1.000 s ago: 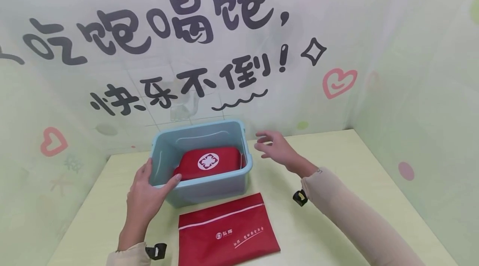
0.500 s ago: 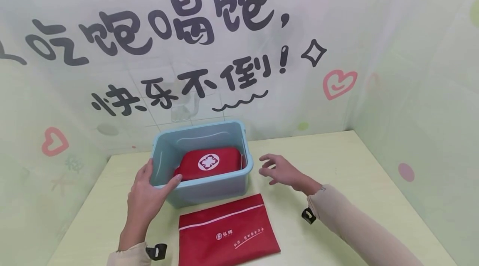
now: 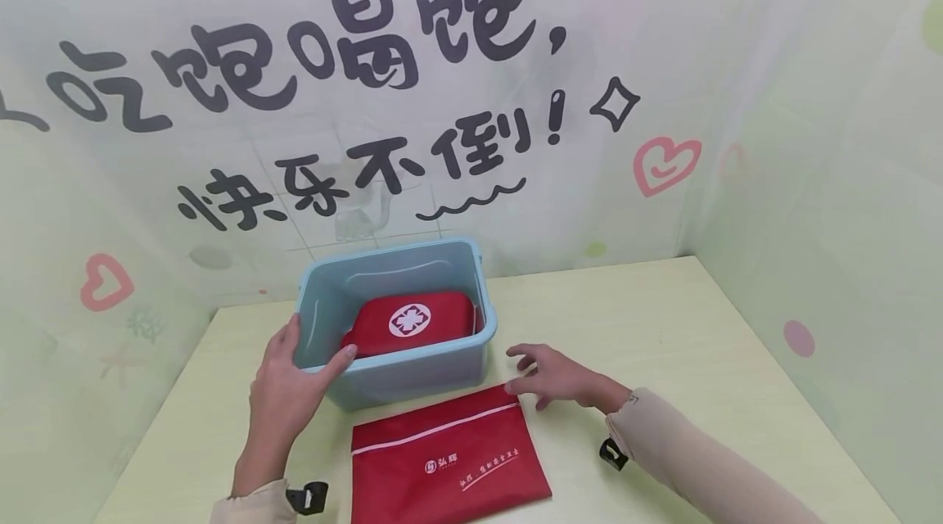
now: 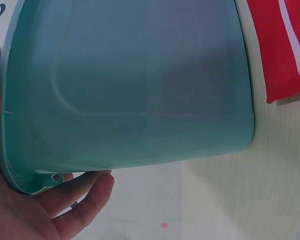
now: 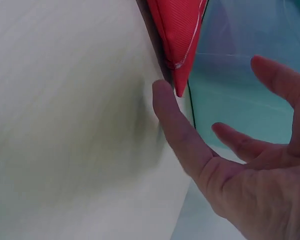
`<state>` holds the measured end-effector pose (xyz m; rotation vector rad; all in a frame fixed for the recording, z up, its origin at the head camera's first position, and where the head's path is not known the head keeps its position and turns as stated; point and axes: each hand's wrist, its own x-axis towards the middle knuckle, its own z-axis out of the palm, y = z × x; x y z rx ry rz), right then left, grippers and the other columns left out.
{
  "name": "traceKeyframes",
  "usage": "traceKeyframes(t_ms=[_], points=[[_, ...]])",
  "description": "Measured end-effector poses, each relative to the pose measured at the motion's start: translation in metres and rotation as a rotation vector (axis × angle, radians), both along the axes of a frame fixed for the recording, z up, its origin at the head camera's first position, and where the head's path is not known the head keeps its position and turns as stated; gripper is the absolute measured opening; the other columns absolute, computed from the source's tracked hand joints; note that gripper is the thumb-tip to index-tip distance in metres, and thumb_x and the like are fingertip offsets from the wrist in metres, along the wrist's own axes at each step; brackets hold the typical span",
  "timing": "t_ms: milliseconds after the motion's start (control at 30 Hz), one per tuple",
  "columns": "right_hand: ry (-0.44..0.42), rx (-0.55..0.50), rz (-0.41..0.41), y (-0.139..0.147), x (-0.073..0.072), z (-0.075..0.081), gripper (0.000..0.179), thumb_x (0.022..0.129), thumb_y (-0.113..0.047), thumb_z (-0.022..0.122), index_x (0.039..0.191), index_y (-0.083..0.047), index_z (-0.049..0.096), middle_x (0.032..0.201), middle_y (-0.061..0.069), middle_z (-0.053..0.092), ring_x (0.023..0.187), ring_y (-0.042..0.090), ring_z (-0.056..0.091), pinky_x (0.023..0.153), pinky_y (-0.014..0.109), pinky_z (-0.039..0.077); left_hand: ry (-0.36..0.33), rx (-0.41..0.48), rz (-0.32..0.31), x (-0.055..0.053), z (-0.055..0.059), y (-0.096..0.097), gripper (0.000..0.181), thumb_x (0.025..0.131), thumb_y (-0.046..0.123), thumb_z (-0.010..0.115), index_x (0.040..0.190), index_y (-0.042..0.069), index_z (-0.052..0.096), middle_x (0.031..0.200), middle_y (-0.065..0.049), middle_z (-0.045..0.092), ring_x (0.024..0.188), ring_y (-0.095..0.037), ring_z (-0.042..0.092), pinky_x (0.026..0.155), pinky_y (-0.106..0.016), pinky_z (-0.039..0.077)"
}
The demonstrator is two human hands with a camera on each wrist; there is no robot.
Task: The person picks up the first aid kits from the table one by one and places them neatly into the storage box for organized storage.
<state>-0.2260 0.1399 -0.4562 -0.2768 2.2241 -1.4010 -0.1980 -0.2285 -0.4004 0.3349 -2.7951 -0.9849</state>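
A light blue plastic bin (image 3: 412, 381) stands on the table, holding a red first-aid case (image 3: 449, 315) with a white cross emblem. My left hand (image 3: 283, 397) grips the bin's front left corner, thumb over the rim; in the left wrist view, fingers (image 4: 87, 202) lie along the outer side under the rim. A flat red zip pouch (image 3: 412, 483) with white print lies in front of the bin. Beside its upper right corner, my right hand (image 3: 560, 378) hovers with fingers spread. In the right wrist view, one fingertip is close to the pouch corner (image 5: 182, 55); contact is unclear.
The pale table (image 3: 641, 311) extends to both sides of the bin. Behind it rises a whitish wall covering (image 3: 589, 213) with large black lettering. Similar coverings close off the left and right sides.
My right hand has moved down from beside the bin's rim to the pouch's upper right corner. My left hand, the bin and the pouch stay in place.
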Motion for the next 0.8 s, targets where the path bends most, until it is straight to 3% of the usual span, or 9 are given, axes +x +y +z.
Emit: traceKeyframes(t_ms=[367,600,800], points=[[-0.054,-0.025,0.062,-0.005,0.009,-0.007,0.076,0.081,-0.017,0.081,0.146,-0.004,0.044,0.129,0.015,0.053,0.112,0.03,0.055,0.071,0.042,0.061,-0.005,0.008,0.01,0.002,-0.001,0.001,0.113,0.08,0.063,0.072,0.161,0.015,0.01,0.16,-0.023,0.021,0.137,-0.052,0.031,0.097,-0.072,0.04],[0.069,0.074,0.125,-0.011,0.014,-0.007,0.079,0.077,-0.017,0.085,0.145,-0.003,0.046,0.128,0.014,0.056,0.111,0.029,0.054,0.067,0.036,0.059,-0.013,0.008,0.01,0.0,-0.001,0.0,0.113,0.08,0.063,0.071,0.161,0.016,0.008,0.16,-0.023,0.02,0.137,-0.052,0.031,0.097,-0.073,0.04],[0.187,0.176,0.202,-0.019,0.015,-0.009,0.081,0.074,-0.018,0.088,0.142,0.0,0.049,0.122,0.009,0.055,0.107,0.023,0.055,0.082,0.033,0.056,-0.013,0.011,0.011,0.0,-0.001,0.0,0.113,0.08,0.064,0.071,0.161,0.016,0.009,0.16,-0.023,0.021,0.137,-0.052,0.031,0.097,-0.073,0.039]])
